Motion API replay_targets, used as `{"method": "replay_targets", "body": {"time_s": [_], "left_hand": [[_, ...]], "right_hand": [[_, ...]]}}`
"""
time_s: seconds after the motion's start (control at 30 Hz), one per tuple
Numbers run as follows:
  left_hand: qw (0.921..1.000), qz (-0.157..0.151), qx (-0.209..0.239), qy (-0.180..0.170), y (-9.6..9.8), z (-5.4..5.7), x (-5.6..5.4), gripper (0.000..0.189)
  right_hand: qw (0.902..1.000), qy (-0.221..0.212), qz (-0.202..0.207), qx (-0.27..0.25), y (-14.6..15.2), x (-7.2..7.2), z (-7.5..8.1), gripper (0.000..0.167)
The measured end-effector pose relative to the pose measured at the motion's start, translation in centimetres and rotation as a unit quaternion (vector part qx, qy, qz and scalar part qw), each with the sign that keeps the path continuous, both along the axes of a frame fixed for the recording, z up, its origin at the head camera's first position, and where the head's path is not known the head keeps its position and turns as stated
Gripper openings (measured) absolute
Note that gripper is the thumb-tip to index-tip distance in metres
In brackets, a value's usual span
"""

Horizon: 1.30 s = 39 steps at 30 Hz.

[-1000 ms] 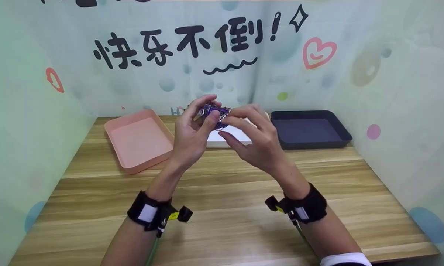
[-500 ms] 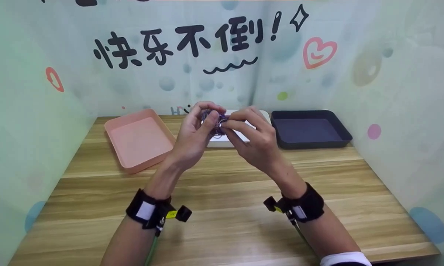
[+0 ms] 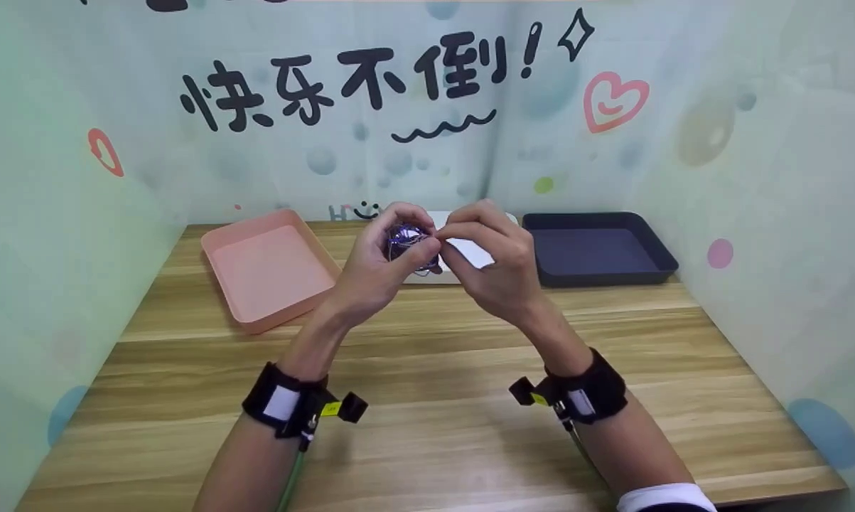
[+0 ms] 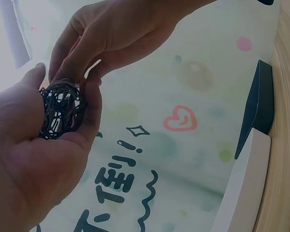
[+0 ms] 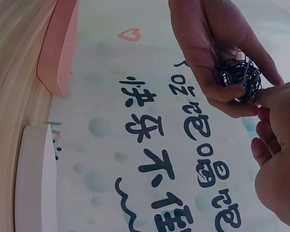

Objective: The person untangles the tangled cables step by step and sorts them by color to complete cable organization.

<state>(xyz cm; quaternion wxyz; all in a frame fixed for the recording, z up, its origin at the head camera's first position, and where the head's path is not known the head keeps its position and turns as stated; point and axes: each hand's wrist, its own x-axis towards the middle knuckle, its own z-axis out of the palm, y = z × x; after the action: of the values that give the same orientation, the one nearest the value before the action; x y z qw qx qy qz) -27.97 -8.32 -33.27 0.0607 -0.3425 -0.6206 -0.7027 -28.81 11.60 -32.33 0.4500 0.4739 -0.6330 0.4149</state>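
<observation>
A ball of tangled thin wire [image 3: 407, 240], shiny purple-blue in the head view, is up above the table in my left hand [image 3: 372, 269]. My left fingers curl round its far side and the thumb lies across its front. On the ball's right edge, my right hand [image 3: 497, 263] pinches with thumb and fingertips. What the pinch takes hold of is too small to make out, though it meets the ball and the left thumb tip. Both wrist views show the wire bundle [image 4: 61, 108] as dark loops, partly covered by the fingers.
Along the back of the wooden table [image 3: 427, 398] stand a pink tray [image 3: 267, 267] at left, a white tray [image 3: 427, 276] behind the hands and a dark blue tray [image 3: 601, 249] at right. Printed cloth walls [image 3: 427, 163] enclose the back and sides.
Both hands have lowered slightly, and the wire ball has turned in the left hand. The right thumb and fingertips have closed into a pinch at its edge. The trays stay put.
</observation>
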Motion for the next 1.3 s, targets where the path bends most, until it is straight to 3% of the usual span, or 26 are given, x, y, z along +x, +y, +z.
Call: {"method": "replay_targets", "body": {"time_s": [0.1,0.17,0.27,0.37,0.47,0.57,0.63,0.73,0.8,0.87,0.93,1.0,1.07,1.2,1.3], "left_hand": [[0.9998,0.002,-0.016,0.01,-0.3,0.0,-0.2,0.021],[0.9998,-0.002,-0.018,0.011,-0.5,0.0,-0.2,0.02],[0.9995,0.006,-0.023,0.02,-0.7,0.0,-0.3,0.019],[0.9992,0.012,-0.021,0.032,-1.1,0.1,-0.5,0.016],[0.9991,0.016,-0.013,0.038,-1.6,0.1,-0.7,0.013],[0.9991,0.019,-0.006,0.037,-2.2,0.2,-1.0,0.011],[0.999,0.021,-0.007,0.039,-2.5,0.3,-1.1,0.01],[0.9985,0.023,-0.012,0.049,-3.0,0.4,-1.1,0.008],[0.998,0.028,-0.016,0.055,-3.2,0.4,-1.2,0.008],[0.9976,0.031,-0.017,0.059,-3.4,0.5,-1.2,0.007],[0.9974,0.034,-0.017,0.06,-3.4,0.5,-1.3,0.006],[0.9973,0.038,-0.018,0.06,-3.4,0.4,-1.3,0.006],[0.9969,0.044,-0.019,0.062,-3.4,0.4,-1.4,0.007],[0.9955,0.066,-0.018,0.065,-3.4,0.2,-1.6,0.005],[0.9943,0.085,-0.016,0.063,-3.4,0.0,-1.7,0.008]], "right_hand": [[0.9972,-0.061,0.043,-0.009,0.2,0.1,0.2,0.011],[0.9898,-0.113,0.085,-0.02,0.4,0.2,0.3,0.01],[0.9724,-0.186,0.135,-0.04,0.7,0.3,0.3,0.007],[0.9557,-0.245,0.149,-0.065,1.1,0.4,0.6,0.006],[0.9316,-0.306,0.162,-0.11,1.5,0.4,0.9,0.012],[0.8914,-0.37,0.201,-0.168,2.0,0.3,1.3,0.01],[0.8569,-0.41,0.234,-0.206,2.1,0.3,1.5,0.004],[0.8011,-0.47,0.269,-0.256,2.2,0.2,1.9,0.016],[0.7694,-0.504,0.272,-0.282,2.2,0.1,2.1,0.023],[0.7457,-0.53,0.267,-0.304,2.3,0.0,2.2,0.027],[0.7325,-0.541,0.261,-0.32,2.4,-0.1,2.3,0.028],[0.733,-0.537,0.258,-0.328,2.5,-0.1,2.3,0.028],[0.7506,-0.518,0.252,-0.324,2.5,-0.2,2.2,0.026],[0.8211,-0.462,0.203,-0.267,2.6,-0.3,1.8,0.018],[0.8705,-0.425,0.135,-0.209,2.8,-0.3,1.6,0.006]]}}
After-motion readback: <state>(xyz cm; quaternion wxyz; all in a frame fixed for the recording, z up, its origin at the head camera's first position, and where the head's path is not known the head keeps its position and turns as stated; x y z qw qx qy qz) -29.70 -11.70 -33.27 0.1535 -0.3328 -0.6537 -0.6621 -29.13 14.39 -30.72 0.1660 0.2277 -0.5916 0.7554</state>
